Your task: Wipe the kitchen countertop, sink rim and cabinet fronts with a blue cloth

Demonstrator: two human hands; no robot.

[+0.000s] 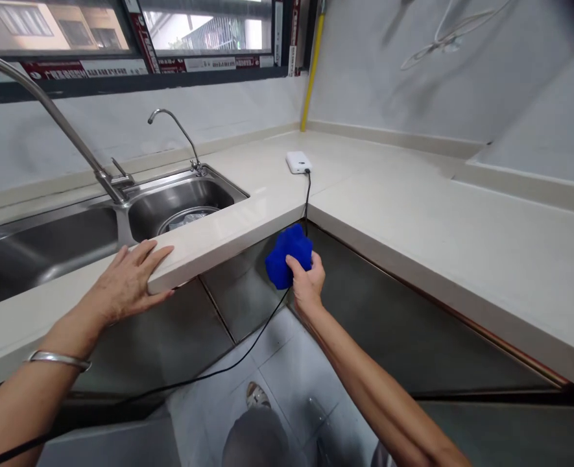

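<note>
A bright blue cloth point(290, 253) is bunched in my right hand point(308, 280), whose thumb lies on top of it. The cloth is at the inner corner of the counter, against or close to the dark cabinet front point(248, 279); whether it touches cannot be seen. My left hand point(133, 275) rests with spread fingers on the front edge of the pale counter point(218, 227), beside the sink. Its thumb reaches below the edge and it holds nothing.
A double steel sink point(121, 224) with two taps stands at left; a round metal container point(187, 217) sits in one basin. A white power bank point(298, 162) lies on the counter, its black cable point(248, 353) hanging down across the front. A yellow pipe point(312, 71) rises at the back.
</note>
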